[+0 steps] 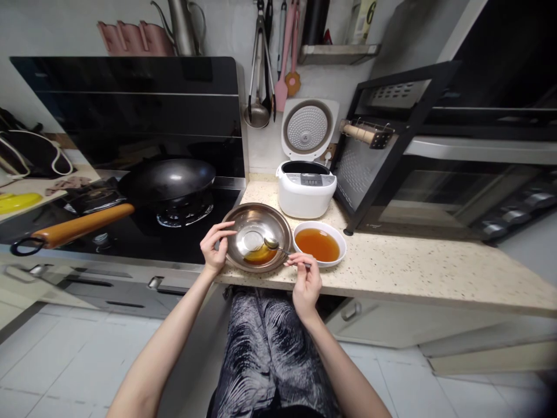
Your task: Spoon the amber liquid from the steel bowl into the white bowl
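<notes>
A wide stainless steel bowl (282, 223) sits on the counter edge, with a little amber liquid pooled in its near side. My left hand (215, 247) holds the bowl by its left rim, fingers reaching over the inside. Between the fingers of my right hand (307, 278) is the handle of a metal spoon (271, 243). The spoon's head is over the steel bowl, above the liquid; whether it touches the liquid I cannot tell. Right beside it stands a white oval bowl (342, 247) of clear orange-brown liquid, just beyond my right hand.
A white rice cooker (307, 194) with its lid raised stands behind the bowls. On the stove at left is a black wok (174, 177), its wooden handle (87, 225) jutting forward. An oven (470, 191) and a black rack (369, 151) flank the counter (413, 267) at right.
</notes>
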A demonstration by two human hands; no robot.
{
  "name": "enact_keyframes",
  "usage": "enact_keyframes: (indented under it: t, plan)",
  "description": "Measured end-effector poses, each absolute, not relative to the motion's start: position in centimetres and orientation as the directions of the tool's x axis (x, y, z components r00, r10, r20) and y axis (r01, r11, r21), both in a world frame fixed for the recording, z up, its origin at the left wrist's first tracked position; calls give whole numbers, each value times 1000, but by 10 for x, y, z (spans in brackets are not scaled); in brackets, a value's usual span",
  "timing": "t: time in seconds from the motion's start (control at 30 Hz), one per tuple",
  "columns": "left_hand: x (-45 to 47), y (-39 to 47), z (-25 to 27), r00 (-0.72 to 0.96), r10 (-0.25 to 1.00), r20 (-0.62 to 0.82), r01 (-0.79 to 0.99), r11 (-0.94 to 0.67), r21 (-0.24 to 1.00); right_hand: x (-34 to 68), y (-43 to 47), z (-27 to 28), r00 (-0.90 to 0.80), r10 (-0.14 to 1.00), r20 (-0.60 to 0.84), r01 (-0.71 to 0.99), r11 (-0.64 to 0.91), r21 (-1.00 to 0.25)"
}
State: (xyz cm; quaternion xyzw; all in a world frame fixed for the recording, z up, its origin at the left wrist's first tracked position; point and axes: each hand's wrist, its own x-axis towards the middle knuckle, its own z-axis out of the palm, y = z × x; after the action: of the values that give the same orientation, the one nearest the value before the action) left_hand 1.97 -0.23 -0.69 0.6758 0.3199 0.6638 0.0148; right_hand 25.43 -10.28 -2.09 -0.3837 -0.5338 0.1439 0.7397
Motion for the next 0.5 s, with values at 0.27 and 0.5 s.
enact_keyframes:
  t: [0.27,0.5]
  plan:
    - [20,-3,-6,-82,441,894,415,-800,433,260,-99,-10,386,599,701,203,686,-698]
    - [20,-3,-6,-65,434,898,403,-812,422,267,-94,-7,405,605,685,198,673,-712]
